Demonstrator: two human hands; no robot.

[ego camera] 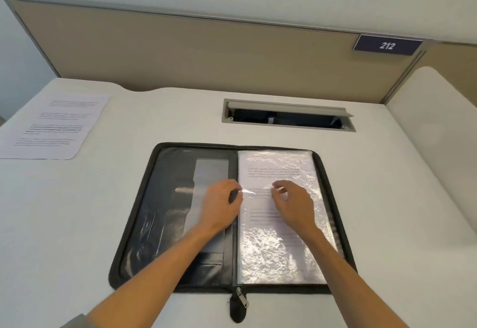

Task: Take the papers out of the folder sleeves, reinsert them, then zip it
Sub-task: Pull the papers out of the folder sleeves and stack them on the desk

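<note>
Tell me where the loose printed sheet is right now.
In the head view the loose printed sheet lies flat on the desk at far left, outside the open folder and well away from both hands.

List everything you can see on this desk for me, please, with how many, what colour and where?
folder: one, black, open flat at desk centre
plastic sleeve: one showing, clear, folder's right half, printed paper inside
loose paper: one, white, printed, far left of desk
zip pull: one, silver, folder's near edge
cable slot: one, grey, behind folder
number plate: one, dark blue, 212, on partition
left hand: pinching the sleeve's edge
right hand: on the sleeve, fingers curled
</note>
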